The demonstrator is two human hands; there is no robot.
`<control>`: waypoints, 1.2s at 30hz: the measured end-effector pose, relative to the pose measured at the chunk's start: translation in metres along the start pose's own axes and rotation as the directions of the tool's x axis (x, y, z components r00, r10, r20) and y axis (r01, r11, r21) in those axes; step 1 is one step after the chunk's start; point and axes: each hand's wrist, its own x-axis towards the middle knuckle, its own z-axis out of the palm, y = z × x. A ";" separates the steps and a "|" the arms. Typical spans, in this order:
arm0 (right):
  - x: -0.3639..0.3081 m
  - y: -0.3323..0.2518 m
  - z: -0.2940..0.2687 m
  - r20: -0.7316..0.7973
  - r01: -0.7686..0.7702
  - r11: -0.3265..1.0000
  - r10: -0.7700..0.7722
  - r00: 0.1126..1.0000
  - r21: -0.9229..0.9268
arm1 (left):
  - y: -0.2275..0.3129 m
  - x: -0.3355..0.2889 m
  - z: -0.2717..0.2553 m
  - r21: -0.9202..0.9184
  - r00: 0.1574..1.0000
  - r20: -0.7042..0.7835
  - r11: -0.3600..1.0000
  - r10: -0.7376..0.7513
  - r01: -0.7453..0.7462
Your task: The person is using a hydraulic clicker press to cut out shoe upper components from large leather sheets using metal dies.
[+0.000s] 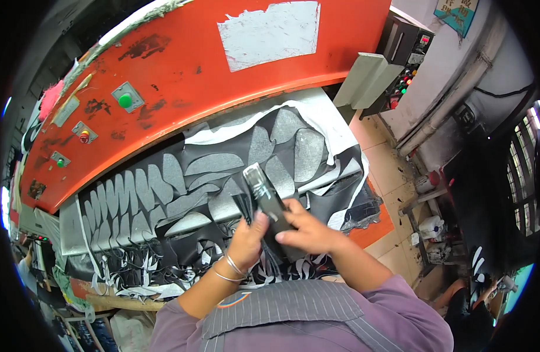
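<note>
In front of my chest, my right hand grips a long dark block with a pale, shiny far end; its exact kind I cannot make out. My left hand, with bangles at the wrist, is closed round a sheaf of thin black strips, its thumb against the block's side. Below both hands lies a black sheet with many shapes cut out of it. Grey surface shows through the openings, long narrow ones on the left and broader rounded ones on the right.
An orange machine beam with green and red buttons spans the far side. White sheet material lies along the far right of the bed. Black and white scraps hang at the near edge. A control box stands at far right.
</note>
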 end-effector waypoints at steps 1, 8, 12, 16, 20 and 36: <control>-0.001 -0.011 0.009 0.042 -0.013 1.000 0.013 0.999 -0.004 | 0.001 -0.007 0.000 0.137 1.000 -0.009 0.990 0.020 -0.018; -0.017 -0.024 0.031 0.319 -0.075 0.994 0.045 0.947 0.082 | 0.019 -0.097 -0.067 -0.136 0.981 -0.111 0.976 0.157 -0.172; -0.008 -0.038 0.084 0.335 0.079 0.830 0.134 0.933 -0.553 | 0.020 -0.162 -0.100 -0.453 0.906 -0.096 0.792 0.413 -0.409; 0.008 -0.042 0.150 0.264 0.274 0.703 -0.126 0.956 -0.657 | 0.010 -0.235 -0.109 -0.326 0.789 -0.265 0.718 0.555 -0.615; 0.020 -0.104 0.234 0.540 0.146 0.979 -0.047 0.840 -0.142 | -0.010 -0.309 -0.113 -0.146 0.626 -0.446 0.637 0.640 -0.757; -0.076 -0.146 0.450 0.980 -0.179 0.974 0.163 0.115 -0.141 | -0.093 -0.514 -0.128 0.319 -0.062 -0.932 0.728 0.357 -0.608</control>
